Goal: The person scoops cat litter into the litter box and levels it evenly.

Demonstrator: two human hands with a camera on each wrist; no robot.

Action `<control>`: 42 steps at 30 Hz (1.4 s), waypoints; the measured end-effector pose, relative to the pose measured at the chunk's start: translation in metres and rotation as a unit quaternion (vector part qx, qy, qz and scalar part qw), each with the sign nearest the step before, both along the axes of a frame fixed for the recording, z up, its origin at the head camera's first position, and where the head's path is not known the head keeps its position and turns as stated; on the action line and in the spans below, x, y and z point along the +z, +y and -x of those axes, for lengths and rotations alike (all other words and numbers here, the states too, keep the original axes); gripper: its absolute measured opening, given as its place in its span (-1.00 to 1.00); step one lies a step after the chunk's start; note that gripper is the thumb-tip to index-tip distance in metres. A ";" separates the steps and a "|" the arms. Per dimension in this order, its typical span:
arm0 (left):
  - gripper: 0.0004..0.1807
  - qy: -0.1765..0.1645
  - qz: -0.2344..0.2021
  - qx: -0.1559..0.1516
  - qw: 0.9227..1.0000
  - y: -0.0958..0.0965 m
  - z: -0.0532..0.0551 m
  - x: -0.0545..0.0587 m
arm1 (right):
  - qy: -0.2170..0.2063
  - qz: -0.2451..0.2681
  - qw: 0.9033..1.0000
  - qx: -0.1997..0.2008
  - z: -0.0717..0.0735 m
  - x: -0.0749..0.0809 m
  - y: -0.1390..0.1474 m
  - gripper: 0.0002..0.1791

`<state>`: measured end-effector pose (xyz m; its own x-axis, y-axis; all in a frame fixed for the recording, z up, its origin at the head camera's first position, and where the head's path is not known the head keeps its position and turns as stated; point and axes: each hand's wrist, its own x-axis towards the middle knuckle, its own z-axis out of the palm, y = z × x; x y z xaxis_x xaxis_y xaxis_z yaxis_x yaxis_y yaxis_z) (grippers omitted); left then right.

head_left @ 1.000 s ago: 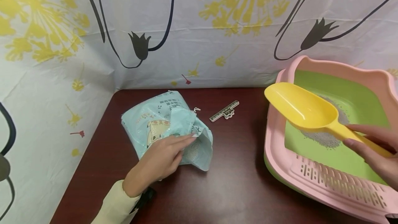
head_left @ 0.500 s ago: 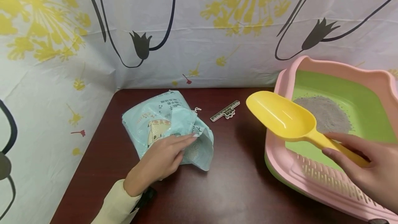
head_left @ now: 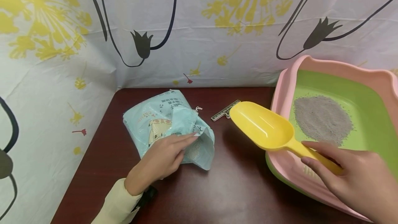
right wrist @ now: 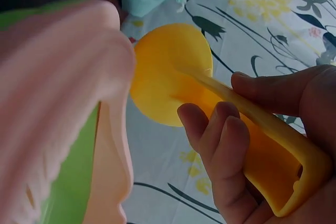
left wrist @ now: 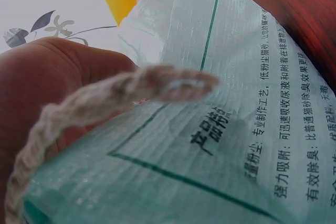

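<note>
My right hand (head_left: 357, 179) grips the handle of a yellow scoop (head_left: 264, 125), raised over the left rim of the litter box (head_left: 280, 103). The bowl of the scoop looks empty and points left. On the table lies a light blue bag of cat litter (head_left: 146, 113), its mouth facing right with pale grains inside. My left hand (head_left: 160, 158) holds the bag by the edge of its mouth; the thumb is hidden in the head view. Close up in the left wrist view, the bag's printed film (left wrist: 210, 129) fills much of the picture.
Grey litter (head_left: 323, 120) lies heaped on the green floor of the pink-rimmed box. A ruler-shaped clip (head_left: 222, 113) rests on the dark red table (head_left: 230, 189), partly behind the scoop. Patterned cloth (head_left: 192, 44) hangs behind and at the left.
My right hand has carried the scoop left and slightly down, from above the litter box toward the bag. More of the grey heap shows now. My left hand has stayed on the bag.
</note>
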<state>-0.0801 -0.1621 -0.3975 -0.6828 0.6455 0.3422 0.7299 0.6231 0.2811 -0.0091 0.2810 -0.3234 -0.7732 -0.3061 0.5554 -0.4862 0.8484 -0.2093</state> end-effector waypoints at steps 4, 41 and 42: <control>-0.41 -0.005 0.001 0.000 1.000 0.000 0.000 0.000 | -0.002 0.000 1.000 0.014 -0.001 -0.008 -0.005 -0.64; -0.44 -0.013 0.000 0.004 1.000 -0.001 0.000 0.002 | 0.058 -0.031 0.998 0.012 -0.002 -0.081 -0.088 -0.24; -0.43 -0.013 0.001 0.005 1.000 -0.001 0.000 0.002 | 0.058 -0.032 0.998 0.012 -0.002 -0.083 -0.089 -0.24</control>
